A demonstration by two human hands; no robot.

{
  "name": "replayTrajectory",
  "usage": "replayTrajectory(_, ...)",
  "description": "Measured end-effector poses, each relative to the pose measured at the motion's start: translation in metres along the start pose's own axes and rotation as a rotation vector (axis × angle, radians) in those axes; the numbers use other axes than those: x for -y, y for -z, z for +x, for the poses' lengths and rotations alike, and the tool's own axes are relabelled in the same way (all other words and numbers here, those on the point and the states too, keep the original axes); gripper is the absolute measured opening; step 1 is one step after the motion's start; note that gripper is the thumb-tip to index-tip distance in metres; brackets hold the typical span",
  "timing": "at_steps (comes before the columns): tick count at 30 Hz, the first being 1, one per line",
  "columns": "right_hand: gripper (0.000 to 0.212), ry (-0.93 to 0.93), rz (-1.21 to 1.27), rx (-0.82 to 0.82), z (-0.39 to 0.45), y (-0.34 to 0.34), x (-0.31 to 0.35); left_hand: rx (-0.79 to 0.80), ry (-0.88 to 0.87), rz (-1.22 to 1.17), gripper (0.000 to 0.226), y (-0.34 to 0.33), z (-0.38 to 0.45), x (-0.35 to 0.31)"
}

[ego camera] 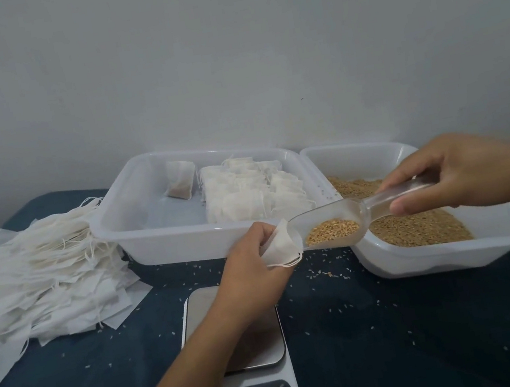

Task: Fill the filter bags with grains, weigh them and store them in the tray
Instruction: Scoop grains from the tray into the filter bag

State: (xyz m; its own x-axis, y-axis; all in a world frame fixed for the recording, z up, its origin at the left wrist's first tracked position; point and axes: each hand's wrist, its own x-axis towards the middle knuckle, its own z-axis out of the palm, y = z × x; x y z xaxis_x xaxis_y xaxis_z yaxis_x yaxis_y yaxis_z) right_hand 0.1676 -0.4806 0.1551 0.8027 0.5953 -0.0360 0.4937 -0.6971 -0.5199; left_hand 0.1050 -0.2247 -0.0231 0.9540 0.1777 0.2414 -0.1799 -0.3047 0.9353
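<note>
Filter bag in hand: a small white filter bag (278,246) is pinched at its mouth by the left hand (251,261), held above the far edge of the scale, its drawstring loop hanging below.
Left hand: fingers and thumb curled round the bag's open end; the forearm crosses over the scale platform.
Scoop: a clear plastic scoop (336,225) with its lip touching the bag's mouth, tilted slightly down toward it, carrying a small heap of golden grains (332,230).
Right hand: the right hand (453,173) grips the scoop's handle, thumb underneath, fingers curled over the top.
Grain tray: a white tray (459,255) on the right, holding a bed of the same grains, just beneath the scoop's handle.
Storage tray: a white tray (166,238) behind the left hand; inside, filled bags (253,190) lie overlapping on the right side, and a single bag (181,183) leans near the far wall.
Empty bags: a loose pile of flat bags (42,279) with strings lies on the left, touching the storage tray's corner.
Scale: a digital scale (255,345) with a steel platform sits near the front edge; its display is lit but too blurred to read.
Tabletop: a dark blue tabletop (406,337), with spilled grains scattered across it.
Background: a plain pale wall (222,46).
</note>
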Motion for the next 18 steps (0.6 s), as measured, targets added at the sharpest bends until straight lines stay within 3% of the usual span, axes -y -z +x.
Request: replayTrajectory(18, 0.038, 0.021, -0.128, 0.063, 0.01, 0.0055, 0.0107, 0.045, 0.032, -0.013, 0.025, -0.0016, 0.0012, 0.0069)
